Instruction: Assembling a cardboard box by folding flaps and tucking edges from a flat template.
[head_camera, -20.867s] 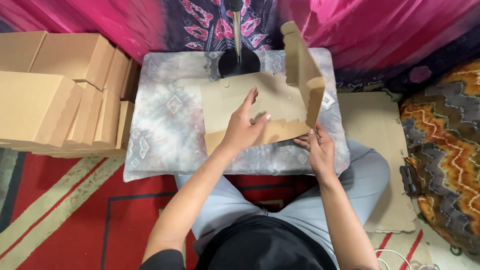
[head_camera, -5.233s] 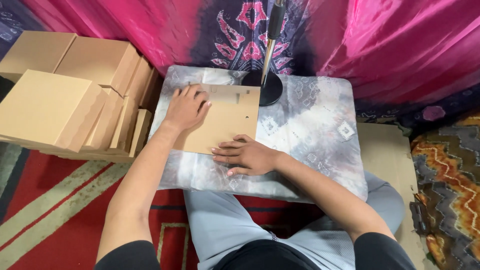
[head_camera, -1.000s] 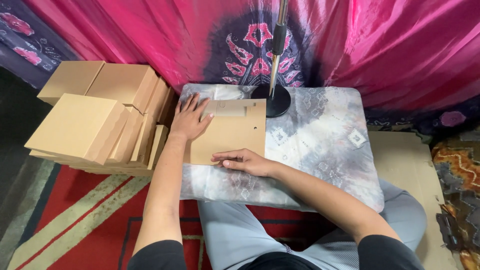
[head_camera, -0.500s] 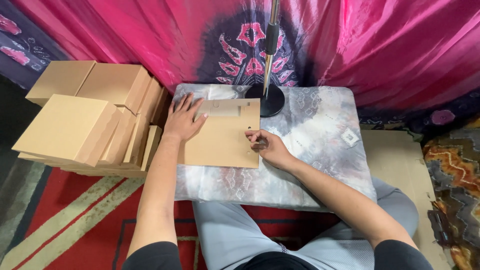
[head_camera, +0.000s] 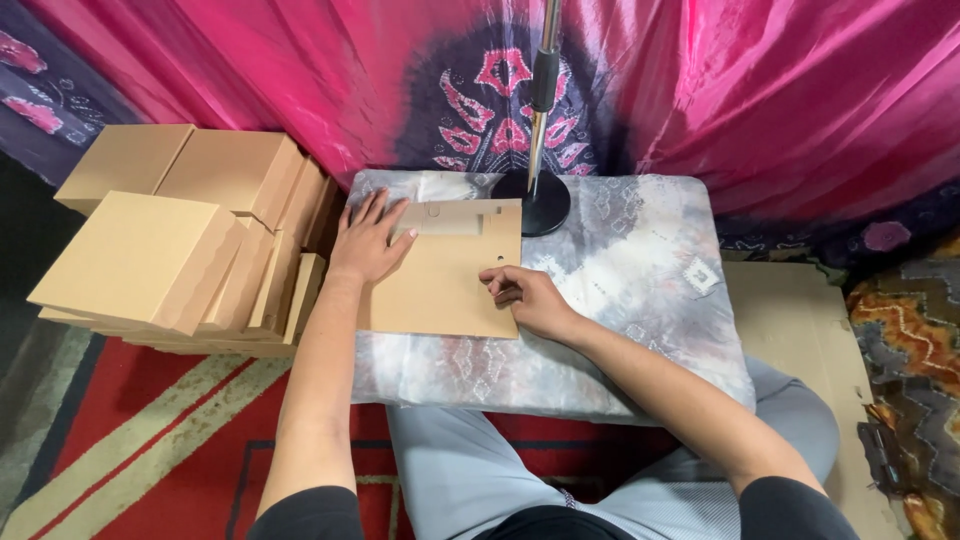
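Observation:
A flat brown cardboard box (head_camera: 445, 280) lies on the low cloth-covered table (head_camera: 640, 300), at its left half. My left hand (head_camera: 368, 240) rests palm down on the box's top left corner, fingers spread. My right hand (head_camera: 525, 298) touches the box's right edge, fingers curled against it. Whether the fingers pinch the edge or only press it is unclear.
A stack of folded brown cardboard boxes (head_camera: 190, 240) stands on the floor left of the table. A black stand with a round base (head_camera: 535, 205) and pole rises at the table's back. Flat cardboard sheets (head_camera: 800, 340) lie at the right. Pink drapery hangs behind.
My right hand has slid from the box's lower middle to its right edge. Compared with long ago, the open cardboard is now folded flat and shifted left. My left hand stays put.

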